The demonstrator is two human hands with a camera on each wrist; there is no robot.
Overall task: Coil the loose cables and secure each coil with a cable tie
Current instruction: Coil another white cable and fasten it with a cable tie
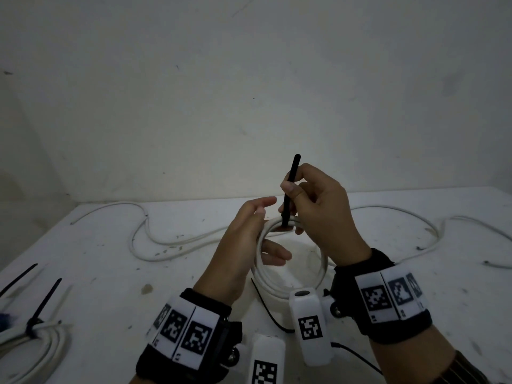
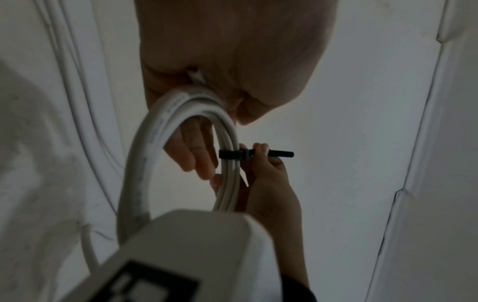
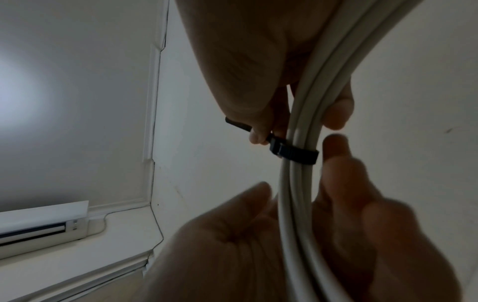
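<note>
A white cable coil (image 1: 322,268) is held upright over the white table (image 1: 110,273). A black cable tie (image 1: 291,184) is looped around its top strands, the band (image 3: 300,154) snug around the bundle. My right hand (image 1: 318,212) pinches the tie's tail (image 2: 282,153) between thumb and forefinger, just past the tie's head, with the tail pointing up. Its other fingers (image 3: 336,114) sit behind the coil. My left hand (image 1: 243,239) cradles the coil (image 2: 145,163) in the fork between thumb and fingers; the fingers (image 2: 196,159) are fairly straight and not wrapped round it.
A loose white cable (image 1: 155,239) snakes across the table behind my hands and off to the right (image 1: 415,217). A tied coil (image 1: 41,336) lies at the lower left, and a spare black tie (image 1: 19,275) beside it. A bare wall stands close behind the table.
</note>
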